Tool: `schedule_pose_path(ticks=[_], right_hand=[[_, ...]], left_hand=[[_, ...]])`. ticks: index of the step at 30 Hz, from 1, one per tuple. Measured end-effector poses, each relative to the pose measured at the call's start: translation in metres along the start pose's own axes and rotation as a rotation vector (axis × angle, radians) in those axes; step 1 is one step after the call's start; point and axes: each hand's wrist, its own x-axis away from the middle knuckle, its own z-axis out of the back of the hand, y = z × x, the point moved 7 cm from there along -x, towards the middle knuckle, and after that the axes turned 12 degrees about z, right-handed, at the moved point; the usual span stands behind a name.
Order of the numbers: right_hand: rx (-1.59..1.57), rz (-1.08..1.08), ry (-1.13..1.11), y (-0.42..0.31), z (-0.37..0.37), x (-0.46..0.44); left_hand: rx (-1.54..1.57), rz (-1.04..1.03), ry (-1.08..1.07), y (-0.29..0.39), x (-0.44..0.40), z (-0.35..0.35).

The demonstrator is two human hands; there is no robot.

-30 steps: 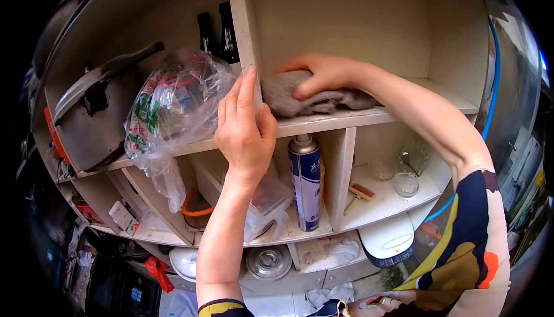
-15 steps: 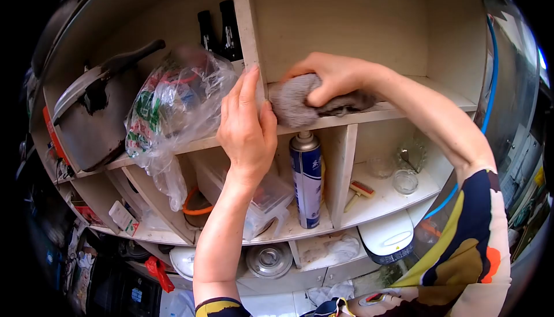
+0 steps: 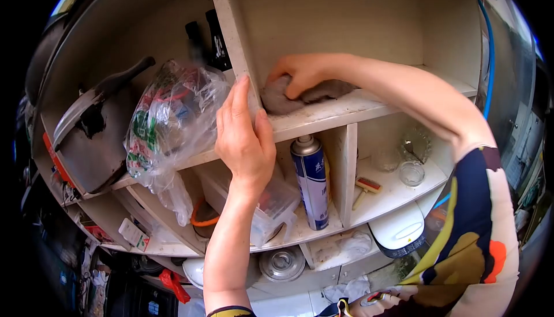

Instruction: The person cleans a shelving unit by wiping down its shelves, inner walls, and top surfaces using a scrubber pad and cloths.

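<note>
A bunched grey cloth [image 3: 283, 99] lies on the upper right shelf board [image 3: 369, 109], against the foot of the upright divider [image 3: 226, 22]. My right hand [image 3: 303, 73] grips it from above, with its fingers curled over and partly hidden behind it. My left hand [image 3: 245, 144] rests near the front edge of the divider, fingers stretched upward and holding nothing. Dirt specks show on the board beside the cloth. Just below the board stands a blue and white spray can [image 3: 311, 181].
Left of the divider are a clear plastic bag [image 3: 173, 115] with stuff inside, dark bottles [image 3: 216, 40] and a large pot [image 3: 89, 138]. Lower compartments hold a clear plastic box [image 3: 274, 210], a small brush [image 3: 368, 185] and glass dishes [image 3: 411, 174]. A pot lid [image 3: 283, 264] lies beneath.
My right hand has pushed the cloth back from the shelf's front edge, deeper into the corner by the divider. My left hand stays by the divider. The view has shifted slightly.
</note>
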Motion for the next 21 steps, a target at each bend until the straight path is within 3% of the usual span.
schedule_pose_path(ticks=[3,6,8,11,15,17,21], right_hand=[[-0.194,0.185,-0.132,-0.032,0.002,0.021],[-0.239,0.053,-0.112,0.006,-0.002,0.000],[-0.031,0.001,-0.066,0.045,-0.007,-0.031],[0.085,-0.039,-0.028,0.053,-0.008,-0.045],[0.087,-0.057,-0.062,0.008,0.002,-0.019],[-0.102,0.125,-0.201,-0.020,-0.005,-0.001],[-0.268,0.203,-0.194,-0.020,-0.008,0.006]], left_hand=[[-0.022,-0.047,0.029,0.002,-0.001,-0.001],[0.003,-0.024,0.026,0.003,-0.003,-0.001],[-0.011,-0.036,0.014,0.003,-0.001,0.001],[-0.009,-0.007,-0.010,0.002,-0.001,0.001],[-0.010,-0.047,0.023,0.004,-0.002,0.000],[0.007,0.001,0.014,0.002,-0.001,0.000],[-0.006,-0.016,0.029,0.003,-0.002,-0.002]])
